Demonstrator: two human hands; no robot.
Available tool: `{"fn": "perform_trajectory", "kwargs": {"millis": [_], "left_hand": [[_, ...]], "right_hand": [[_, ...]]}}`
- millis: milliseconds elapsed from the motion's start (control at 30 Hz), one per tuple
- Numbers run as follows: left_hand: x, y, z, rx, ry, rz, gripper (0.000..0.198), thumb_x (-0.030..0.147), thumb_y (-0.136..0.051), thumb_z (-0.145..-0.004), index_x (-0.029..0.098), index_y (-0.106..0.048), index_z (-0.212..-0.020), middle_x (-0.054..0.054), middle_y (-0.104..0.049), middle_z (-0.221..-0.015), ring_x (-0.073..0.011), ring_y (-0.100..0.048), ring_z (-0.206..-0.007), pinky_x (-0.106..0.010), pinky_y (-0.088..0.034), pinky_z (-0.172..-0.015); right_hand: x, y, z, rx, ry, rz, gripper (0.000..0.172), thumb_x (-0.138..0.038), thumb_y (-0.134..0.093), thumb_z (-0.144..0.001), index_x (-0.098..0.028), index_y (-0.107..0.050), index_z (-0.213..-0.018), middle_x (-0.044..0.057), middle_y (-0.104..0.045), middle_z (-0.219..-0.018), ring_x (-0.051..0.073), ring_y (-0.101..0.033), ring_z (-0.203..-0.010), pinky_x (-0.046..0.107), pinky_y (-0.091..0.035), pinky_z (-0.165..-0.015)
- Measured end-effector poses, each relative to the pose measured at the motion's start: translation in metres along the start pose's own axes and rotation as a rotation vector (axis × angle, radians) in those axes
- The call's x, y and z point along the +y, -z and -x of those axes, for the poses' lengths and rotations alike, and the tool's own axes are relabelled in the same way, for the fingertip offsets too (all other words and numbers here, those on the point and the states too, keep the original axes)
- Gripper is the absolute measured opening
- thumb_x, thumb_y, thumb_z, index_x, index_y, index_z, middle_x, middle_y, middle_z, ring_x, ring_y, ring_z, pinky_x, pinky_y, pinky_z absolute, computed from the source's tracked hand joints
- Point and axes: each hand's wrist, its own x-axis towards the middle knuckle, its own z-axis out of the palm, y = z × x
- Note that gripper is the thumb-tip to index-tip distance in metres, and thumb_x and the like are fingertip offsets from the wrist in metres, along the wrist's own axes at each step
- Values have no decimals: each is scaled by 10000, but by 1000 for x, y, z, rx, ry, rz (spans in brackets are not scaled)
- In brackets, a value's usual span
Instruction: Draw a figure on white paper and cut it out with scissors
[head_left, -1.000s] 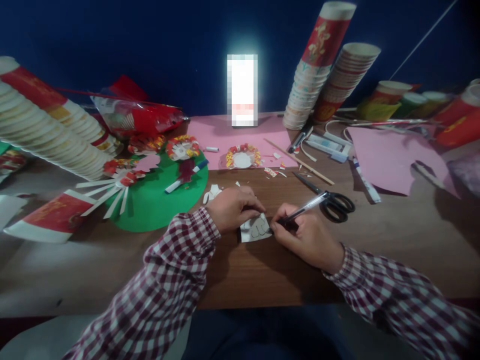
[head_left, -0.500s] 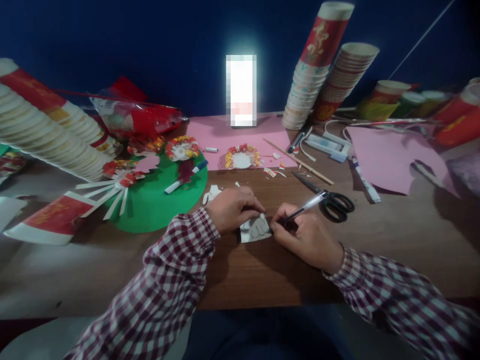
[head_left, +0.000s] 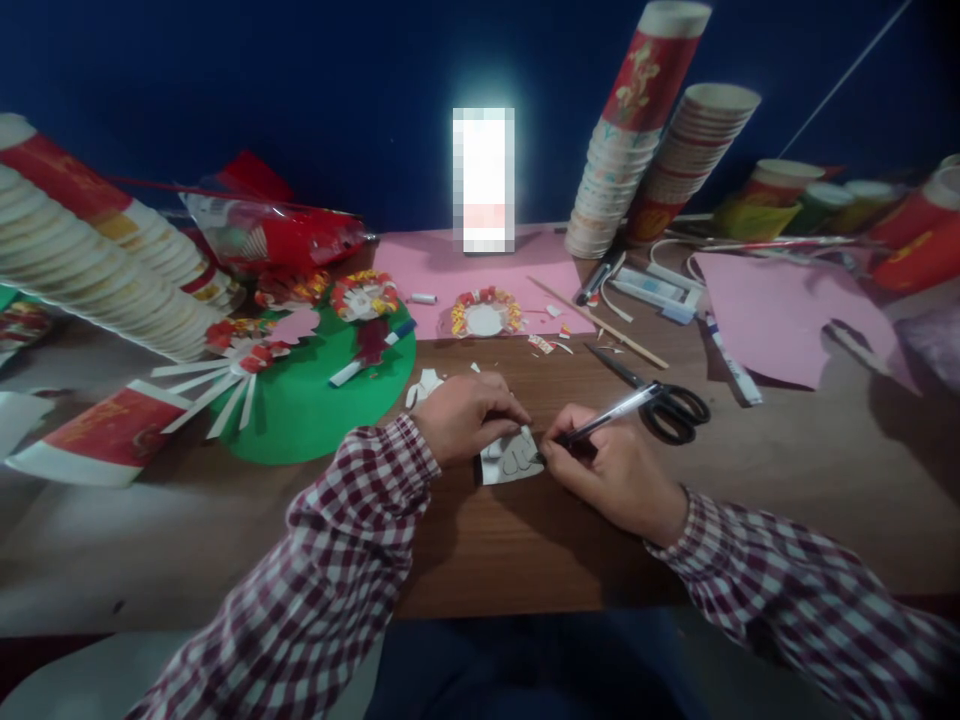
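Observation:
My right hand [head_left: 611, 470] is closed around a clear-barrelled pen [head_left: 609, 412], its tip at the right edge of a small white piece of paper [head_left: 514, 462]. Curved, petal-like outlines are drawn on that paper, which lies on the brown table [head_left: 510, 570]. From the left, my left hand [head_left: 469, 418] grips the paper's upper edge between thumb and fingers; some of its fingertips are hidden. Black-handled scissors [head_left: 671, 412] lie just beyond my right hand. White paper cut-outs [head_left: 426, 386] rest behind my left hand.
A green paper disc [head_left: 315, 425] with paper flowers and a marker [head_left: 367, 355] lies left. Leaning stacks of paper cups [head_left: 611, 190] stand back right, others [head_left: 105, 270] at left. A wooden stick [head_left: 630, 345], pink paper [head_left: 780, 310] and a lit, blurred-out screen [head_left: 484, 180] are around.
The pen has tilted slightly and shifted a little at the paper's right edge. The drawn outlines look slightly different. Both hands stay in nearly the same place.

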Motion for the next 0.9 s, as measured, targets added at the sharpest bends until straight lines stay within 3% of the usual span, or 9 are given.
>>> {"fn": "perform_trajectory", "kwargs": {"millis": [900], "left_hand": [[-1, -1, 1, 9, -5, 3, 159, 212, -572, -775, 201, -682, -889, -28, -639, -822, -133, -576, -796, -242, -441, -707]], "right_hand": [[-2, 2, 0, -4, -26, 18, 96, -228, -497, -800, -172, -545, -738, -16, -543, -578, 120, -498, -533, 221, -364, -494]]}}
